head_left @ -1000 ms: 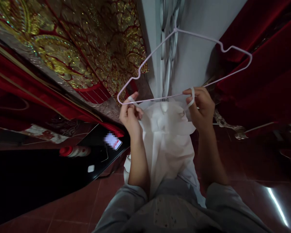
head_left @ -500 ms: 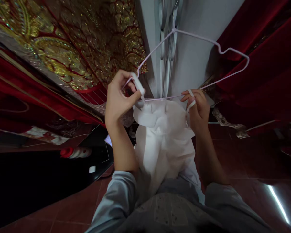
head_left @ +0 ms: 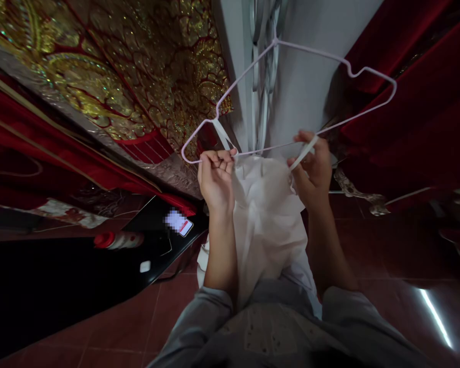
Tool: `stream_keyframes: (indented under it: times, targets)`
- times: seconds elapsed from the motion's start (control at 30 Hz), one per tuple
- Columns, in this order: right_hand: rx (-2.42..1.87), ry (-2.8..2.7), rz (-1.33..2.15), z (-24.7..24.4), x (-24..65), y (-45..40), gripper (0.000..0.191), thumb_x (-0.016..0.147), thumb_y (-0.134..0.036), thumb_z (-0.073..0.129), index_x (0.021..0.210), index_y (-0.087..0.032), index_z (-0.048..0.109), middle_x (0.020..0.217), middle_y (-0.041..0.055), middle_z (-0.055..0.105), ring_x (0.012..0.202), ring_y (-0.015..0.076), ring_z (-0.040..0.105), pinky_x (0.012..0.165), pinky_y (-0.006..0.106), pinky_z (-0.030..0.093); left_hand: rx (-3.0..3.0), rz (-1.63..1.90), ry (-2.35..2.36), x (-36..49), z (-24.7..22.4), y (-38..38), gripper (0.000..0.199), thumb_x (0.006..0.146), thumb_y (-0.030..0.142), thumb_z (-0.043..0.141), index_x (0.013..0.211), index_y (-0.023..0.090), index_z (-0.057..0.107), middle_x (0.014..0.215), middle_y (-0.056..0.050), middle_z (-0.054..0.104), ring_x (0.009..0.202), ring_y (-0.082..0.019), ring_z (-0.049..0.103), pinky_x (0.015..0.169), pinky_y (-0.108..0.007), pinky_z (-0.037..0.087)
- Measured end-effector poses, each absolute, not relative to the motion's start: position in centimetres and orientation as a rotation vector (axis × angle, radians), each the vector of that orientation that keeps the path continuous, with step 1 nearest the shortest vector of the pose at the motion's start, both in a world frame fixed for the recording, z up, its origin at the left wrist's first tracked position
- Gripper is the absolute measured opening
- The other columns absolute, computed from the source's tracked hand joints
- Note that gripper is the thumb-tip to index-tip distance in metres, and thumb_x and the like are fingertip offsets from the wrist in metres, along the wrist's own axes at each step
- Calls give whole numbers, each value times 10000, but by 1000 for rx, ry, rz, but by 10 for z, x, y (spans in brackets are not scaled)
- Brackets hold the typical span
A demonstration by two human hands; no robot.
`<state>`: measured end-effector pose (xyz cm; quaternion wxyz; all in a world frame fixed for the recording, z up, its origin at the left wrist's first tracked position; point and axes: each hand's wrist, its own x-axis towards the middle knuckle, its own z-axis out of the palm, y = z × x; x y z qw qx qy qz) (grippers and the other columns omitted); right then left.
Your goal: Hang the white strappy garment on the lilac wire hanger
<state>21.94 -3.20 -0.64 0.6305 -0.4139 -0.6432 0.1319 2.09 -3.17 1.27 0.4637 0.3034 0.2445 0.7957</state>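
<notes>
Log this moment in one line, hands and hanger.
left hand: at hanger bottom bar | right hand: right strap across finger and thumb | left strap: on hanger notch | white garment: below bar

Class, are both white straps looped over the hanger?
No, the left strap loops over the hanger, but the right strap is stretched between fingers of the right hand.

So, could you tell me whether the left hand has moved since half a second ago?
Yes: the left hand has moved down and to the right in the view, judged against the phone, which its wrist no longer covers.
</notes>
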Motion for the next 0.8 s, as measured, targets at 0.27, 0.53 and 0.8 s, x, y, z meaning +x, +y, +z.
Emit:
stream_keyframes:
  times: [0.27, 0.53, 0.8]
  targets:
    - [-1036, -1173, 24, 7, 313, 13, 636, 784, -556, 910, 1307, -265, 695, 1190, 94, 684, 784, 178, 581, 700, 377, 524, 605, 1872, 670, -18, 47, -14, 521, 1161, 445, 558, 713, 230, 405, 618, 27, 448, 674, -143, 667, 692, -204, 550]
    - [-1171, -1596, 7, 74, 290, 19, 432, 763, -570, 895, 1084, -323, 743, 978, 52, 714, 1047, 301, 613, 986, 530, 533, 508, 1827, 811, -15, 58, -12, 574, 1140, 528, 578, 689, 230, 386, 581, 35, 400, 627, -147, 625, 649, -203, 529]
    - [-1156, -1713, 204, 93, 293, 31, 306, 792, -483, 847, 963, -358, 625, 868, 20, 587, 821, 235, 539, 848, 470, 495, 556, 1804, 772, -17, 47, -9, 562, 1109, 504, 651, 691, 228, 396, 590, 35, 407, 642, -157, 642, 637, -213, 506]
